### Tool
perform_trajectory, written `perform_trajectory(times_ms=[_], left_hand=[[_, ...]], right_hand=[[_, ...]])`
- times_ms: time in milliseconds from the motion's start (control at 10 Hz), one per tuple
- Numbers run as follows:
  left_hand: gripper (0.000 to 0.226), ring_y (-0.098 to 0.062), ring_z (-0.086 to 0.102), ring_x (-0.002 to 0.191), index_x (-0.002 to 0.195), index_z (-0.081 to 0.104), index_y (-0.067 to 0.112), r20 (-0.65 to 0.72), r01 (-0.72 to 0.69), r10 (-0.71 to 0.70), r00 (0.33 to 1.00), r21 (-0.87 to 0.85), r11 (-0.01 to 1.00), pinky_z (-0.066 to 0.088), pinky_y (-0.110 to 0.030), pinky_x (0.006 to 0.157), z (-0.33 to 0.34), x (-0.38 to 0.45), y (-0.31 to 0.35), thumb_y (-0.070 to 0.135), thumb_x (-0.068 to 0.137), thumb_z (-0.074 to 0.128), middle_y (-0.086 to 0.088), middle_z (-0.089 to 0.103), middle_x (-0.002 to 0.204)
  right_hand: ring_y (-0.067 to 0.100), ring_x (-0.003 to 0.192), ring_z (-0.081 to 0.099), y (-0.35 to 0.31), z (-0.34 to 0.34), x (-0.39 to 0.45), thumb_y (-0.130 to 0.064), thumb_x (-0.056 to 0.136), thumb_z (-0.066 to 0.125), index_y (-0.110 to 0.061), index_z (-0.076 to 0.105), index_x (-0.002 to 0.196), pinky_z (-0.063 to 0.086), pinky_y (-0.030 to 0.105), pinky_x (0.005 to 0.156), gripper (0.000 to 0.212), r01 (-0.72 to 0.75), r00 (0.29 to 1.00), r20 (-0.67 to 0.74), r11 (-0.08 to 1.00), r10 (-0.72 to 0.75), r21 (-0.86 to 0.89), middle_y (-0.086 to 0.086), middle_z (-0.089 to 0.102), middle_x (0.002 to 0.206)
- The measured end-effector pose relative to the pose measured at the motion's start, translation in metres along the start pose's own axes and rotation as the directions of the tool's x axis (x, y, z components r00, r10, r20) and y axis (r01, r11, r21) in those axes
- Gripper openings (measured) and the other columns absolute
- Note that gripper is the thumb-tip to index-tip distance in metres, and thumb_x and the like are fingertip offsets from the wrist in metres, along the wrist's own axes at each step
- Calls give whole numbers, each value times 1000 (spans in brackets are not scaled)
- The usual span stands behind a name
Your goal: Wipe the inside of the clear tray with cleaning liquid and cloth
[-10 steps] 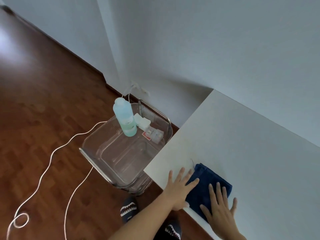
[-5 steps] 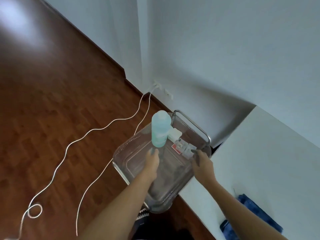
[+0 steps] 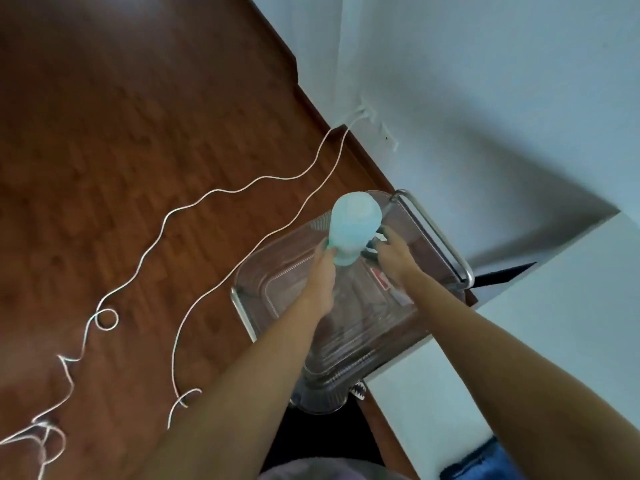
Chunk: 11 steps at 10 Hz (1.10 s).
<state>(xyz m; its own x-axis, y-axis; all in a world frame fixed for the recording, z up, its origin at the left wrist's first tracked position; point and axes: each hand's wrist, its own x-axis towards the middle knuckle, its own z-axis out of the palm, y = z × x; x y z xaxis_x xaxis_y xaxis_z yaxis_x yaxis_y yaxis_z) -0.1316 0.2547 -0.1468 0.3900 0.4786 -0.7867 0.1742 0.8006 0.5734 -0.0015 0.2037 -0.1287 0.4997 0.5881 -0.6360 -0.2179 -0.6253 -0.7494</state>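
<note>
Wood floor [image 3: 138, 133] | bottle [image 3: 353, 230] in tray [image 3: 249, 306], between both hands' grips

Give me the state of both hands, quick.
Left hand: closed on the bottle in the tray.
Right hand: by the bottle's other side; grip cannot be told.

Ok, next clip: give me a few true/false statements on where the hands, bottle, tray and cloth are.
1. Both hands reach into the clear tray. True.
2. The left hand touches the pale green bottle. True.
3. The blue cloth lies inside the tray. False: it is on the white table, at the frame's bottom edge.
4. The right hand holds the cloth. False: it is beside the bottle, in the tray.
5. The tray sits on the white table. False: it is beside the table, lower down, above the floor.
</note>
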Motion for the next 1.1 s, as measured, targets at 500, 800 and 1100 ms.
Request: perform_trajectory(times_ms=[500,800,1100], left_hand=[[37,-24,54,119,137,42,38,-415,-237,14,910,-491,839,43,-40,89,-35,-61,-44,41,100,39,-2,57,134],[42,-14,61,89,144,35,33,-480,-296,17,877,-514,805,50,-25,62,-46,-65,-53,42,103,31,0,64,111],[52,-28,43,136,147,35,20,-340,25,-186,922,-427,904,33,-46,114,-19,-62,-66,45,103,23,-9,43,150]], right_hand=[[27,100,68,8,84,-23,-13,97,49,-22,57,122,57,41,89,27,119,932,361,967,-30,-227,13,63,121],[29,115,58,1,105,-44,-10,93,48,-24,55,130,50,48,100,40,164,904,425,946,-31,-278,11,61,127],[12,104,62,-13,35,-71,-13,92,57,-28,52,131,57,32,83,42,275,960,87,954,-267,-115,-3,62,125]])
